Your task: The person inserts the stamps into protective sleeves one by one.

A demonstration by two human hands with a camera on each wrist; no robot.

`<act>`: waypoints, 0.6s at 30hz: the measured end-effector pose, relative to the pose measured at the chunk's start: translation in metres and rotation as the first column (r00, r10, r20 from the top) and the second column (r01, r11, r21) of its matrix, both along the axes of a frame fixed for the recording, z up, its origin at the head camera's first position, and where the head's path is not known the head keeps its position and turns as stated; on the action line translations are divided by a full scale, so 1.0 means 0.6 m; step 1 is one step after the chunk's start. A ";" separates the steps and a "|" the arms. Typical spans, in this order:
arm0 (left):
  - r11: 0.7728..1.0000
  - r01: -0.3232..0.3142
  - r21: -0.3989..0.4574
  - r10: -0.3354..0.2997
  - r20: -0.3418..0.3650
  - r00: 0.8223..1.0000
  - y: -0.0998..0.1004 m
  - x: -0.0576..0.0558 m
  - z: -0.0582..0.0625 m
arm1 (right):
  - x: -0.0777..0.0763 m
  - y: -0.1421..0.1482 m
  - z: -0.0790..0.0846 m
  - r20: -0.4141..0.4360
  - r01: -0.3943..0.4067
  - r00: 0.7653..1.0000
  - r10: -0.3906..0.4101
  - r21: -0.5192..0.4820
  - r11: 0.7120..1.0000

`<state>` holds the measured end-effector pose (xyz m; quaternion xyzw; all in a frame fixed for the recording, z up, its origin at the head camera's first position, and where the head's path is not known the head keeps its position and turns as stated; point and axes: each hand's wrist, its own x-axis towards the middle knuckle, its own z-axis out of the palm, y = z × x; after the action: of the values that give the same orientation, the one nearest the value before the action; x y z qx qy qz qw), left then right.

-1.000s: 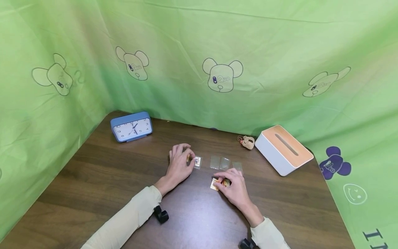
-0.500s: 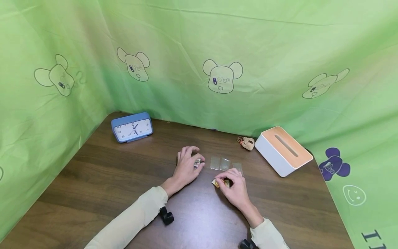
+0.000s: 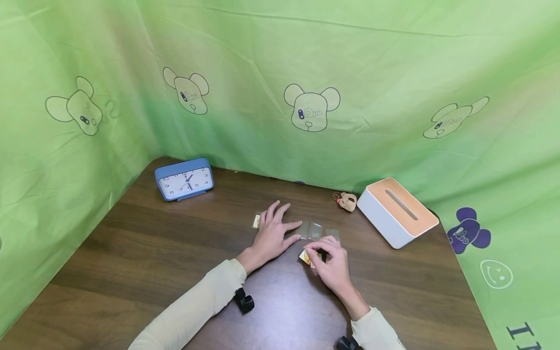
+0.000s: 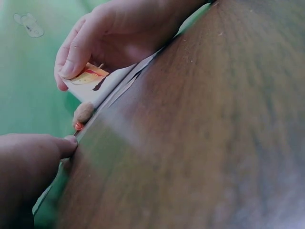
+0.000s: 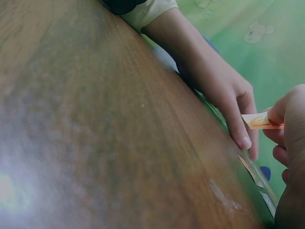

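Note:
My right hand (image 3: pixel 333 266) pinches a small yellow-and-orange stamp (image 3: pixel 305 257) between thumb and fingertips, slightly above the table. In the left wrist view the stamp (image 4: pixel 90 78) shows a toothed edge. My left hand (image 3: pixel 272 237) is low over the table with fingers spread. Its thumb and index fingertips are at the leftmost of several small clear plastic sleeves (image 3: pixel 317 231); whether they touch it cannot be told. Another sleeved stamp (image 3: pixel 256 221) lies left of that hand, partly covered by it. The right wrist view shows the left hand (image 5: pixel 214 81) beyond the pinched stamp.
A blue clock (image 3: pixel 184 180) stands at the back left of the wooden table (image 3: pixel 140 272). A small plush keychain (image 3: pixel 348 201) lies beside a white tissue box (image 3: pixel 398 211) with a wood-coloured top at the back right. Green printed cloth (image 3: pixel 245 97) hangs behind.
My left hand has moved right from the sleeved stamps to the clear sleeves, and its fingers have spread. The right hand stays in place, with the pinched stamp slightly turned.

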<state>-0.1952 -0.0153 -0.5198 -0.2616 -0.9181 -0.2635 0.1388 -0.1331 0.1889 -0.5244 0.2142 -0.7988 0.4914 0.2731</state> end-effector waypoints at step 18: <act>1.000 0.015 0.026 -0.014 -0.018 1.000 -0.004 0.004 0.001 | 0.007 -0.006 0.014 0.020 0.026 0.999 -0.026 -0.025 0.999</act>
<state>-0.1927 -0.0177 -0.5195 -0.2689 -0.9113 -0.2742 0.1487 -0.1287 0.1853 -0.5158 0.1956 -0.7978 0.4999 0.2744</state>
